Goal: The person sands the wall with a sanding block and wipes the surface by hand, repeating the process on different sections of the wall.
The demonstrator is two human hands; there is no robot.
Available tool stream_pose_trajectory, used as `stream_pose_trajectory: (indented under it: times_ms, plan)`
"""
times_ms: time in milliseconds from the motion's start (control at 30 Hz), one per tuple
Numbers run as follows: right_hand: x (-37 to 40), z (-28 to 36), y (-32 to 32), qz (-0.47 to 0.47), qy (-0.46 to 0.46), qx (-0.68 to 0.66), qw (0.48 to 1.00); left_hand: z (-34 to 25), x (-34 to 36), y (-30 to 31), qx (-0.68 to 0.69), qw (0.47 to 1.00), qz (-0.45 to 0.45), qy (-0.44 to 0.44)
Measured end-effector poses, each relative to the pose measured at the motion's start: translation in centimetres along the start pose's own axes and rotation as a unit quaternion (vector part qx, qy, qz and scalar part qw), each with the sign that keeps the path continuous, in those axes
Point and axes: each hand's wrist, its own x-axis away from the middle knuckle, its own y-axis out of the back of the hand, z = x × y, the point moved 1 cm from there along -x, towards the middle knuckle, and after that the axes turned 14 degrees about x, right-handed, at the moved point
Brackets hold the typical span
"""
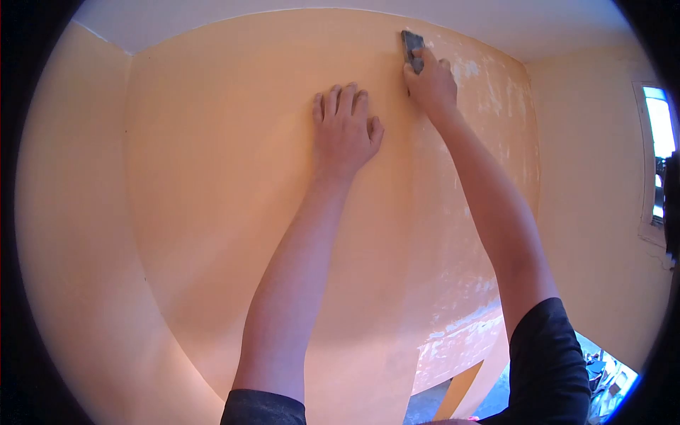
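Both arms reach up to an orange-painted wall. My left hand lies against its middle with the fingers spread, holding nothing. Higher and to the right, my right hand grips a dark, flat block-like tool near the wall's top edge. The tool's face toward the wall is hidden. Right of my right hand, whitish patches mark the paint, and more of them show lower down.
A pale ceiling meets the wall at the top. On the right side wall is a bright window. At the lower right, an opening shows cluttered items beyond the wall.
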Motion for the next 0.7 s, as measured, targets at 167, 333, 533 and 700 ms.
stream_pose_trajectory:
  times_ms: [167,333,533,700]
  plan:
    - [-1.1,-0.2,-0.7,-0.057,0.020,0.009,0.998,0.1,-0.2,-0.2,-0.014,1.000,-0.004,-0.002]
    - [3.4,-1.2,-0.3,-0.036,-0.004,-0.002,0.999,-0.2,0.1,-0.1,-0.003,1.000,0.001,0.001]
    - [0.6,-0.6,-0.9,-0.080,0.007,-0.019,0.997,0.1,-0.2,-0.1,-0.009,1.000,-0.004,-0.001]
    - [4.6,-1.9,-1.2,-0.071,0.008,-0.038,0.997,-0.1,0.1,-0.2,-0.014,1.000,0.000,0.005]
